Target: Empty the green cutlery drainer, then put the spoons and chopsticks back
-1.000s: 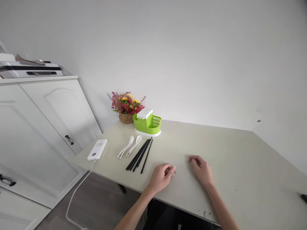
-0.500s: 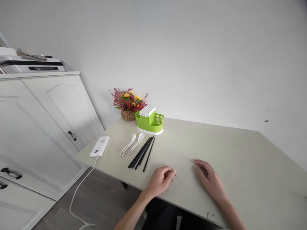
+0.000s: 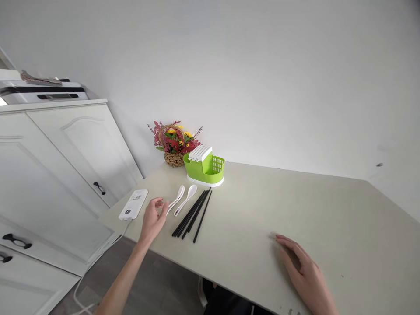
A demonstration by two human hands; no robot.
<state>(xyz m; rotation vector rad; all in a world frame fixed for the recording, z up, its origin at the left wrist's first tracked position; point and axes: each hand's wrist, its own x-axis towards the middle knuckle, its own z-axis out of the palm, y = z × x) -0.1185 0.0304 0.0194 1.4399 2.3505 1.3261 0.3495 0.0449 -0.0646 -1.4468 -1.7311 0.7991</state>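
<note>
The left hand (image 3: 153, 218) hovered over the bench (image 3: 262, 205), just at the handle ends of the two white spoons (image 3: 181, 199), its fingers (image 3: 159, 202) loosely curled and apart, holding nothing. The spoons lay side by side at about ten o'clock from the bench's middle, between the white power bank (image 3: 133, 204) at nine o'clock and the black chopsticks (image 3: 193, 213) just beside them. To lift a spoon cleanly, a pinch at the thin handle end seemed best — low and from the side, so the neighbouring spoon stayed put. The right hand (image 3: 305, 271) rested flat at five o'clock, fingers spread, empty. The green holder (image 3: 204, 168) stood at twelve o'clock from the spoons — a flower basket (image 3: 173, 146) behind it.
</note>
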